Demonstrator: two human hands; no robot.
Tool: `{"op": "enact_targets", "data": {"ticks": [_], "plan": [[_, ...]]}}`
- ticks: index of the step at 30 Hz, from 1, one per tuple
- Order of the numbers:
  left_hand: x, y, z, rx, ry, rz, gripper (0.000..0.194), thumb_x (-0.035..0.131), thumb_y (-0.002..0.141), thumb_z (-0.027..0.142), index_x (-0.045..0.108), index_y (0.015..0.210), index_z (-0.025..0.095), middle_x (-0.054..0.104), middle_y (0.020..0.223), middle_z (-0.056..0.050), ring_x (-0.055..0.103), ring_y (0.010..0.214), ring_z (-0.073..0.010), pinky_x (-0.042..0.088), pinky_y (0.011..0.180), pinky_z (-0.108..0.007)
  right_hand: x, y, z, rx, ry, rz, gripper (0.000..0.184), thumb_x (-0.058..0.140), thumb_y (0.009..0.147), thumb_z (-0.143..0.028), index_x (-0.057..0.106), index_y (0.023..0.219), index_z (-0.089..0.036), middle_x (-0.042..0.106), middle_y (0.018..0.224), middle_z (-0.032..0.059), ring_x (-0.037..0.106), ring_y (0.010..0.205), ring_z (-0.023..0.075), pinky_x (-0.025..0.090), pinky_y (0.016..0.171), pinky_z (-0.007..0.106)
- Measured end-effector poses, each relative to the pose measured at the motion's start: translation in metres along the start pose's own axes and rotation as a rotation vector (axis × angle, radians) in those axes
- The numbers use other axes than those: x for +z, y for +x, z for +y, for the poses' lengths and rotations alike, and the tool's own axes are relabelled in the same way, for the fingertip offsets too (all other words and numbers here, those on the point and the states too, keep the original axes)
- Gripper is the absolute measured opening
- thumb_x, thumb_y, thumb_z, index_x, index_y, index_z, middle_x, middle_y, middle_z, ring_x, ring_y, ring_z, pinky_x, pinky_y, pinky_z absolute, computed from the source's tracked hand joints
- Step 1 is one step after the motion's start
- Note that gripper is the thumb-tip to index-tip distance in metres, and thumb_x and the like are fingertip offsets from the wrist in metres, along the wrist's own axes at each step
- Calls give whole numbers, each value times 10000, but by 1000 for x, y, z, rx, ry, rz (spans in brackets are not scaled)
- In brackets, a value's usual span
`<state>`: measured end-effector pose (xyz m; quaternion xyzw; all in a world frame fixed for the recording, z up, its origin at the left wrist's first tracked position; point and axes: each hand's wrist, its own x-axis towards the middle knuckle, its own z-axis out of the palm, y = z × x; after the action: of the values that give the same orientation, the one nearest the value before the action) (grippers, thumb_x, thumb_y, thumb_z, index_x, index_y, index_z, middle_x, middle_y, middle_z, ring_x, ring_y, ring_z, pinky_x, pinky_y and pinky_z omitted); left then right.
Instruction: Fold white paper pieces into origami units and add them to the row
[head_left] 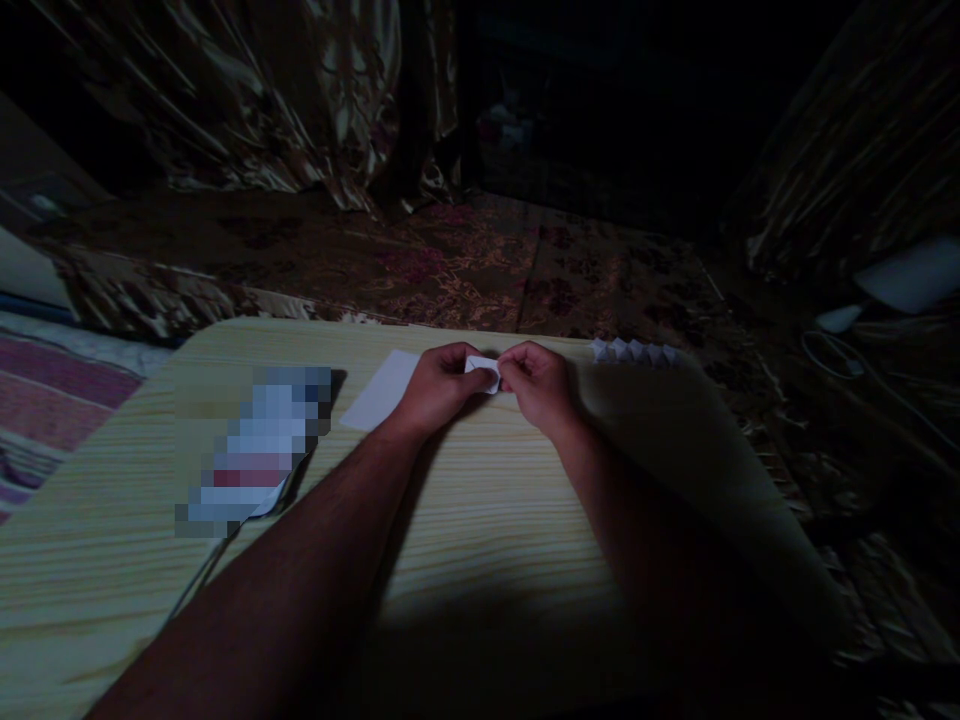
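A small folded piece of white paper is held between my two hands, just above the far part of the table. My left hand pinches its left side, the thumb lying across the front. At the paper's right edge, the fingers of my right hand are pressed together on it. Flat white paper sheets lie beside my left hand, partly covered by it. To the right of my right hand, several small folded paper pieces stand in a row along the table's far edge.
On the left of the pale wood-grain table lies a blurred-out device with a cable running toward me. Behind the table is a patterned cloth-covered surface. A white object with a cord sits at right. The room is dim.
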<state>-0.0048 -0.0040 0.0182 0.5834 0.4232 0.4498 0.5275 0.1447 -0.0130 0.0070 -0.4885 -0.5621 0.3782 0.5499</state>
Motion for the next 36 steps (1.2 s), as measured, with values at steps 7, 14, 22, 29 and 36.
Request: {"op": "enact_targets", "data": {"ticks": [7, 14, 22, 29, 36], "plan": [[-1, 1, -4, 1, 29, 11, 164, 682, 647, 275, 588, 679, 145, 607, 613, -1, 492, 498, -99, 358, 492, -226, 0, 0, 1, -24, -5, -4, 109, 583, 730, -281, 592, 729, -172, 564, 588, -33, 523, 544, 95, 409, 533, 214], [-1, 2, -3, -11, 39, 27, 155, 679, 646, 260, 586, 673, 140, 605, 620, -5, 496, 518, -102, 369, 506, -228, 0, -1, -1, -31, -23, -6, 126, 581, 741, -297, 589, 728, -172, 567, 594, -28, 524, 551, 97, 411, 538, 217], [2, 2, -6, 34, 54, 55, 161, 653, 685, 292, 597, 728, 148, 621, 675, -7, 512, 569, -108, 374, 521, -218, 1, 0, 0, -6, 4, -3, 130, 571, 741, -306, 581, 747, -176, 559, 581, -32, 520, 534, 100, 406, 522, 218], [1, 0, -5, 36, 115, 149, 215, 667, 688, 340, 605, 771, 152, 551, 595, 28, 423, 482, -80, 308, 452, -204, 1, -1, 1, -19, -54, -55, 57, 559, 698, -234, 565, 711, -179, 548, 575, -41, 498, 539, 94, 388, 533, 215], [1, 2, -2, 109, 15, 165, 357, 728, 606, 256, 566, 913, 173, 630, 790, -2, 539, 625, -105, 415, 575, -215, 0, 0, 0, 5, -58, -69, 63, 570, 698, -242, 558, 695, -180, 526, 549, -46, 467, 506, 89, 365, 508, 215]]}}
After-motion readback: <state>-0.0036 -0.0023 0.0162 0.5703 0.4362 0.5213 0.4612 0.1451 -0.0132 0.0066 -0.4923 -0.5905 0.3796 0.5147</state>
